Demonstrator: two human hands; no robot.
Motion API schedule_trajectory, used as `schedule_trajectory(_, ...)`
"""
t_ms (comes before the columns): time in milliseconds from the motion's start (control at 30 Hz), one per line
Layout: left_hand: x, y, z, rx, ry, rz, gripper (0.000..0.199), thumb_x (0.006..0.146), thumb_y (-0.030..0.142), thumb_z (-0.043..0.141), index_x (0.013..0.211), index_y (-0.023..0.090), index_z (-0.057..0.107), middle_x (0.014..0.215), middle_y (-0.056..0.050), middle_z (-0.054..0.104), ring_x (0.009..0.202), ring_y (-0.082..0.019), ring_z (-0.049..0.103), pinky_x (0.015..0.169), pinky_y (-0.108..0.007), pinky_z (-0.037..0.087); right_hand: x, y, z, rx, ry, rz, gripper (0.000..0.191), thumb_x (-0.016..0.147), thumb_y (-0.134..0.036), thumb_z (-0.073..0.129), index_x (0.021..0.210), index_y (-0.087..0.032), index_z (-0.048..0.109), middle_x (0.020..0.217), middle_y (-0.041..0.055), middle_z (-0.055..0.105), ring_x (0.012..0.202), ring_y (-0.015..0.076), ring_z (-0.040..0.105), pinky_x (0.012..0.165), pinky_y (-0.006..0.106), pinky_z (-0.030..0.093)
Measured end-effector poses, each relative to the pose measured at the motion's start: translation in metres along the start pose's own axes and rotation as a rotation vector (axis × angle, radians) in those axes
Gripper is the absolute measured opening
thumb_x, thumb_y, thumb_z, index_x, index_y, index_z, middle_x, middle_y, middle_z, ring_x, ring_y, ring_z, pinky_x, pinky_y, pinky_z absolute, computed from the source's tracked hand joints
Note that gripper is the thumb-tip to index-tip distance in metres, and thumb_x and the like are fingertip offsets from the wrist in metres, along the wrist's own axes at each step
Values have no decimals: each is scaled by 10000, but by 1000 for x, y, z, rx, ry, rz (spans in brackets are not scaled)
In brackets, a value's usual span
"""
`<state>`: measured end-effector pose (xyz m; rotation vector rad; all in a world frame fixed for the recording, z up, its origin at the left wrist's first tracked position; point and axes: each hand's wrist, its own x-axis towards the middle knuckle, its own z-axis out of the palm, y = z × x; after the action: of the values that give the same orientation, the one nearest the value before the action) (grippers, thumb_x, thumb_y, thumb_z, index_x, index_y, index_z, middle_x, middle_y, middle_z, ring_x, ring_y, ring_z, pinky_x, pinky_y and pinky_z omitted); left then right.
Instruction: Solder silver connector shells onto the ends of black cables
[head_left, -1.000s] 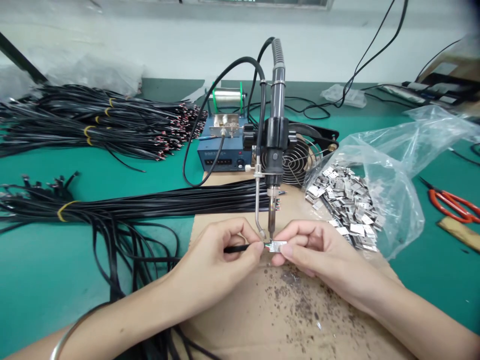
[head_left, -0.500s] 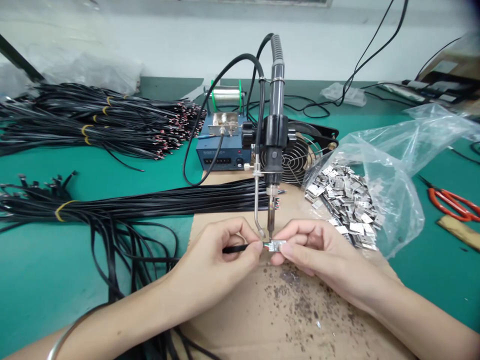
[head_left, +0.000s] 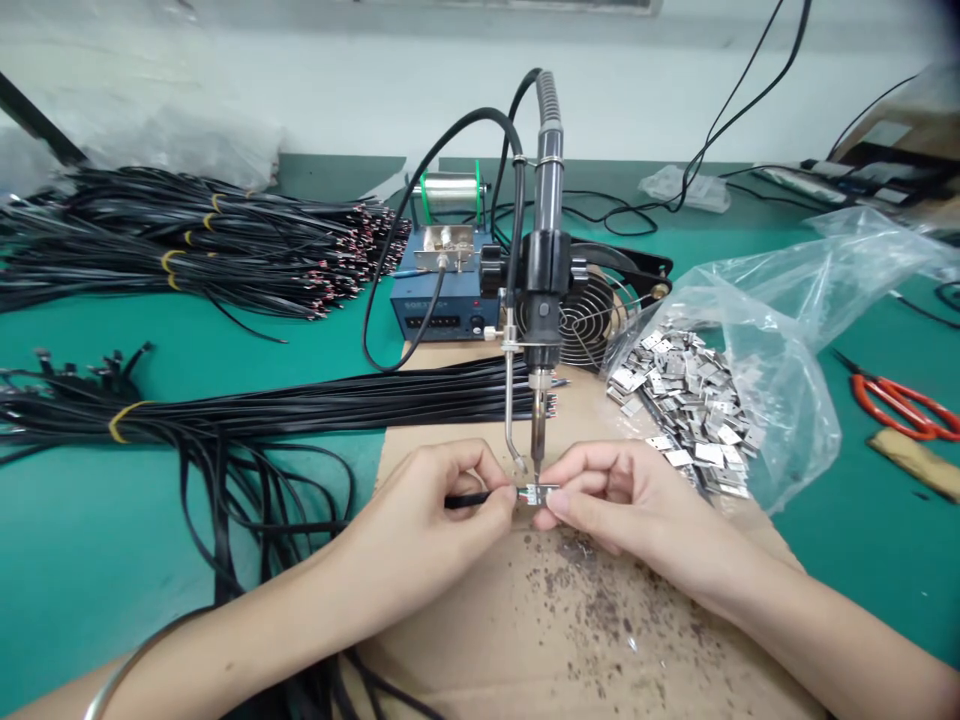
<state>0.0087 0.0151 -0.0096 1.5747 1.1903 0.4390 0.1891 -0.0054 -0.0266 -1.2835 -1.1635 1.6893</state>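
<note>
My left hand pinches a black cable close to its end, where small coloured wires show. Between thumb and fingers, my right hand grips a small silver connector. The wire ends meet the connector's left side. Directly above stands an upright soldering iron in a holder, its tip at the connector; whether it touches is too small to tell. Beside the iron a thin metal feed tube ends just above my left fingertips.
A blue control box with a solder spool stands behind. Black cable bundles lie at left. At right are loose metal connectors in a clear bag, a fan and red-handled scissors. Brown cardboard lies under my hands.
The connector and my fingertips have shifted slightly left relative to the iron's tip. The tip now stands nearer the connector's middle. Both hands keep their grip.
</note>
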Motion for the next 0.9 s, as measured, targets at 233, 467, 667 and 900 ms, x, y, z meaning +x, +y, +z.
schedule_trajectory(233,-7,-1,-2,14,-138,-8,137,797,249,526,691,164,548,609,39,570,575,-84,464,485,-135,360,-9,-5,-10,-54,-198,57,141,723,-242,734,772,-141,649,698,46,737,494,58,523,460,163,337)
schedule_trajectory(467,-14,0,-6,-62,-257,58,146,838,232,510,711,173,551,597,75,443,523,-56,347,451,-121,286,-16,-5,-15,39,-341,50,163,717,-197,759,771,-142,616,744,55,753,660,100,666,593,184,448)
schedule_trajectory(667,-20,1,-10,-50,-347,-10,162,834,265,520,705,168,511,638,71,427,530,-61,320,458,-149,261,-21,-6,-13,174,-410,76,146,712,-132,754,751,-132,613,721,35,754,643,72,685,563,136,459)
schedule_trajectory(900,-20,5,-10,29,-350,-35,193,837,325,502,715,175,491,660,62,398,553,-80,307,475,-182,250,-22,-7,-12,162,-416,127,222,618,-68,788,718,-126,599,704,20,738,582,56,656,521,118,439)
